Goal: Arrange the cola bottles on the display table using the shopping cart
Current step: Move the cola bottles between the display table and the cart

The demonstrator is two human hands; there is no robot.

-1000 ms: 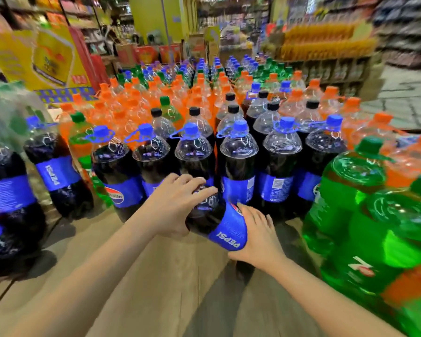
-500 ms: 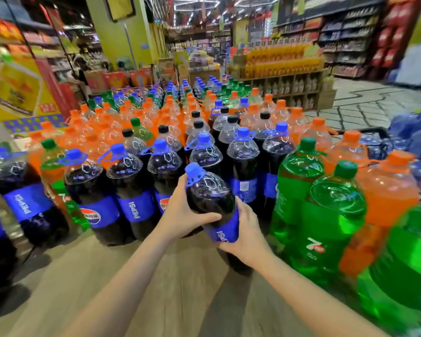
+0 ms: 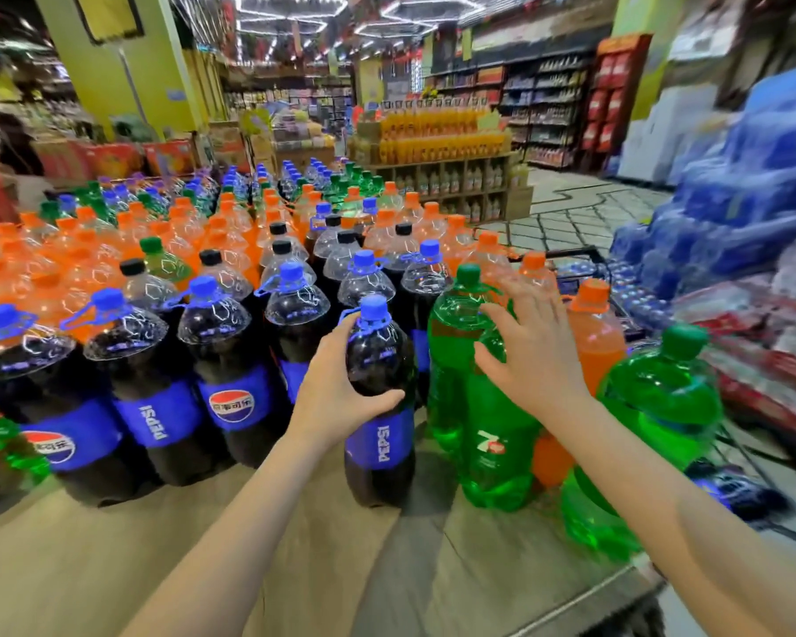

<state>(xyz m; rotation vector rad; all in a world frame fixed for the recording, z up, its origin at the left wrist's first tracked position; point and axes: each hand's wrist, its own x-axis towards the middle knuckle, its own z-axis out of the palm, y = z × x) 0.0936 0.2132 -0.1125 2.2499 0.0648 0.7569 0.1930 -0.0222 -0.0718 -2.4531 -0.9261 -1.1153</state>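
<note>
- Wooden display table [image 3: 111, 567] fills the lower frame, its top crowded with soda bottles.
- Pepsi bottle [image 3: 378, 406] stands upright at centre frame on the table's front edge, just beside a green 7-Up bottle [image 3: 492, 434].
- Left hand [image 3: 336, 397] grips the Pepsi bottle's shoulder.
- Right hand [image 3: 531, 351], centre-right, fingers spread wide, holds nothing.

From my feed, the cola bottle [image 3: 378, 383] is clear, glossy plastic catching ceiling-light reflections, with a smooth blue wrap label and a matt blue plastic cap. The green bottles [image 3: 492, 434] and orange bottles [image 3: 593, 333] share that shiny translucent plastic. The surface [image 3: 88, 567] looks like pale wood-grain laminate, matt. The floor [image 3: 584, 213] is tiled and slightly glossy.
</note>
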